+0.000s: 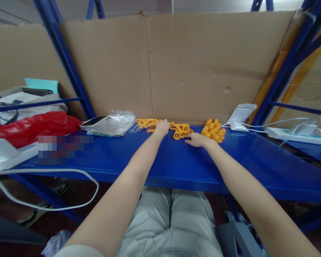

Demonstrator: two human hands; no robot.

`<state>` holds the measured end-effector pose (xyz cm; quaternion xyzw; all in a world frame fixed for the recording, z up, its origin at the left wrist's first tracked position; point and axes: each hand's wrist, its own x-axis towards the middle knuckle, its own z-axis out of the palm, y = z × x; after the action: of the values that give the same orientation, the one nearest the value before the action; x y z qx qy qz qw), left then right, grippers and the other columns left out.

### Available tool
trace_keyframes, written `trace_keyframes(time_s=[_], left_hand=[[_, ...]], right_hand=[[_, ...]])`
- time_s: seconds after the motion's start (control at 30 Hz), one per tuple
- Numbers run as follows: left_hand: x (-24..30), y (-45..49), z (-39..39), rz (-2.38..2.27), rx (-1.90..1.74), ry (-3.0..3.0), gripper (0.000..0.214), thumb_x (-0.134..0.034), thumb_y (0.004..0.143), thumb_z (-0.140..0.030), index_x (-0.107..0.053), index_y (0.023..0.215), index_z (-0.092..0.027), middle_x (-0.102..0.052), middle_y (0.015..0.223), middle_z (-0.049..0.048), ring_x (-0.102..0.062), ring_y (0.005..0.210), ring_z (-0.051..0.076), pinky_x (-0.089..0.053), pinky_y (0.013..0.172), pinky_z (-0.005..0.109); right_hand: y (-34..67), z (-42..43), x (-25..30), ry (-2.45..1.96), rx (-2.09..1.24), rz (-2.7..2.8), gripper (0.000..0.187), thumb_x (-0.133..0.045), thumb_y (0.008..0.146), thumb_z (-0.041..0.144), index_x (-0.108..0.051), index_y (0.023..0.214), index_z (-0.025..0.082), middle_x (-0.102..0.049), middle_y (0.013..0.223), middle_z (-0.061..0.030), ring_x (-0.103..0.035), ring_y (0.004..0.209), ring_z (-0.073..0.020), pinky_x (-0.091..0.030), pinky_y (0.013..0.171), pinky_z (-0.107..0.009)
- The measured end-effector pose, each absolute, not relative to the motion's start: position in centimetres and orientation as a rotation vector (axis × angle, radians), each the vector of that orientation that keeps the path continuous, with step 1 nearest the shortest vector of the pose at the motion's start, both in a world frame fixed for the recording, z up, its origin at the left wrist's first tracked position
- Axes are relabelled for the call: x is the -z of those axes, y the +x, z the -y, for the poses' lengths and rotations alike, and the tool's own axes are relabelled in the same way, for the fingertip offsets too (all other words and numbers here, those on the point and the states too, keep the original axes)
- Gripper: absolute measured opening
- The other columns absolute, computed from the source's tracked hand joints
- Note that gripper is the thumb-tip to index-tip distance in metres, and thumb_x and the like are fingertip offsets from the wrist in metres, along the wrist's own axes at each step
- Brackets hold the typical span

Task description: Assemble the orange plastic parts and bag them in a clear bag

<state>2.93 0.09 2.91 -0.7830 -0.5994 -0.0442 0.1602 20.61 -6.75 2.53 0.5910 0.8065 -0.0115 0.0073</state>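
Observation:
My left hand reaches down over the yellow plastic pieces by the cardboard wall; its fingertips are hidden, so its grip is unclear. Just left of it lies a pile of curved yellow pieces with thin chains. Several yellow horn-shaped pieces lie between my hands, their flared ends facing me. My right hand is at their right edge, thumb apart from the fingers, and looks open. Its fingertips are close to the nearest flared end; contact is not clear. Farther right sits a cluster of knobbly yellow pieces.
A blue metal shelf is the work surface, backed by a cardboard sheet. Clear plastic bags and a phone-like device lie left, near a red bag. Power strips and white cables lie right.

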Motion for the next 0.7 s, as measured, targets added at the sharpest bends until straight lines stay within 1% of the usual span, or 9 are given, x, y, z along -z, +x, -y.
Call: trace_keyframes(time_s=[0.13, 0.27, 0.37, 0.5, 0.6, 0.7], left_hand=[[-2.6, 3.0, -0.2, 1.732, 0.130, -2.208, 0.037, -0.041, 0.093, -0.012, -0.066, 0.120, -0.014, -0.053, 0.135, 0.0164, -0.052, 0.124, 0.026, -0.043, 0.101, 0.036], [-2.5, 3.3, -0.1, 1.608, 0.156, -2.213, 0.040, -0.036, 0.093, -0.009, -0.068, 0.115, -0.014, -0.056, 0.132, 0.0161, -0.052, 0.121, 0.026, -0.040, 0.102, 0.040], [-2.7, 3.6, -0.1, 1.537, 0.218, -2.231, 0.039, -0.037, 0.091, -0.008, -0.067, 0.115, -0.013, -0.058, 0.127, 0.0167, -0.054, 0.117, 0.026, -0.039, 0.100, 0.039], [-3.4, 3.3, -0.3, 1.501, 0.319, -2.218, 0.039, -0.032, 0.093, -0.008, -0.064, 0.117, -0.010, -0.059, 0.124, 0.0183, -0.056, 0.115, 0.027, -0.039, 0.096, 0.038], [-3.9, 2.7, -0.3, 1.542, 0.422, -2.165, 0.038, -0.029, 0.097, -0.014, -0.060, 0.118, -0.011, -0.061, 0.121, 0.0173, -0.060, 0.110, 0.025, -0.039, 0.094, 0.037], [-4.2, 2.0, -0.1, 1.637, 0.562, -2.110, 0.036, -0.028, 0.100, -0.022, -0.058, 0.117, -0.011, -0.062, 0.120, 0.0175, -0.063, 0.107, 0.025, -0.041, 0.093, 0.035]], right_hand=[[20.6, 6.6, -2.5, 1.836, 0.014, -2.518, 0.044, -0.047, 0.095, 0.027, -0.060, 0.135, 0.012, -0.061, 0.137, -0.0117, -0.056, 0.128, -0.0247, -0.042, 0.107, -0.030], [20.7, 6.5, -2.3, 1.864, -0.014, -2.514, 0.043, -0.049, 0.094, 0.029, -0.061, 0.134, 0.016, -0.062, 0.136, -0.0097, -0.057, 0.127, -0.0246, -0.043, 0.106, -0.031], [20.8, 6.4, -2.3, 1.860, 0.006, -2.538, 0.042, -0.050, 0.094, 0.027, -0.063, 0.132, 0.015, -0.062, 0.135, -0.0114, -0.058, 0.126, -0.0259, -0.044, 0.106, -0.033], [20.8, 6.3, -2.3, 1.853, 0.024, -2.551, 0.042, -0.050, 0.094, 0.026, -0.062, 0.133, 0.015, -0.062, 0.136, -0.0113, -0.057, 0.127, -0.0257, -0.043, 0.107, -0.032], [20.8, 6.3, -2.3, 1.859, 0.052, -2.539, 0.045, -0.050, 0.094, 0.027, -0.060, 0.135, 0.011, -0.060, 0.138, -0.0139, -0.055, 0.129, -0.0264, -0.042, 0.108, -0.032], [20.7, 6.4, -2.4, 1.867, 0.065, -2.527, 0.044, -0.050, 0.095, 0.026, -0.060, 0.135, 0.012, -0.060, 0.137, -0.0133, -0.055, 0.129, -0.0262, -0.042, 0.108, -0.032]])
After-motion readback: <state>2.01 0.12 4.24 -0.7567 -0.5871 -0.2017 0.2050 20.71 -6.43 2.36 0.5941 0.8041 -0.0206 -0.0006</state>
